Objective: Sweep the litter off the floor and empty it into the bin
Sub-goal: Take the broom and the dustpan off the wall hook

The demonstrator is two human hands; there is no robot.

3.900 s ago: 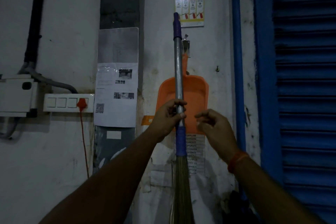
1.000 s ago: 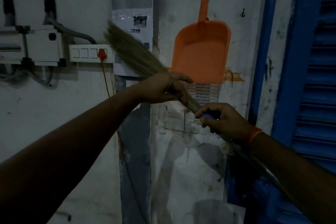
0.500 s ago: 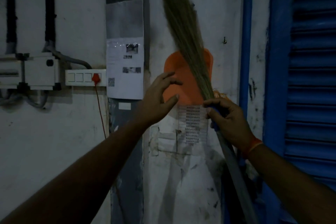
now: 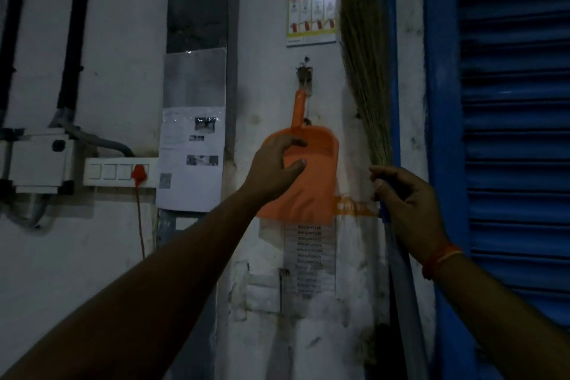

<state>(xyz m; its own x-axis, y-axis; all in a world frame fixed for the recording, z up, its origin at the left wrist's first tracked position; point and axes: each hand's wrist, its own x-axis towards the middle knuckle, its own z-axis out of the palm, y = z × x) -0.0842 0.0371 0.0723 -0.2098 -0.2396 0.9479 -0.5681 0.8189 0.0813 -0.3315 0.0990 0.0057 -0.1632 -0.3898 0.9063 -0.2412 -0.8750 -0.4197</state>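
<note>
An orange dustpan (image 4: 311,182) hangs by its handle from a hook on the white wall. My left hand (image 4: 273,170) is raised in front of the pan's left side, fingers spread and relaxed, holding nothing. A grass broom (image 4: 365,62) stands upside down along the blue pipe, bristles pointing up. My right hand (image 4: 404,207) grips its shaft just below the bristles, where a blue collar shows. The grey metal handle runs down past my wrist and out of the frame. No litter, floor or bin is in view.
A blue roller shutter (image 4: 512,163) fills the right side. A switch plate (image 4: 118,171) with a red plug and cord, a grey junction box (image 4: 40,160), black pipes and taped paper notices (image 4: 191,157) cover the wall at left. A safety poster (image 4: 311,11) hangs above the dustpan.
The broom was turned bristles-up and has moved right, off the dustpan, to beside the blue pipe. My left hand let go of it and rose to the dustpan.
</note>
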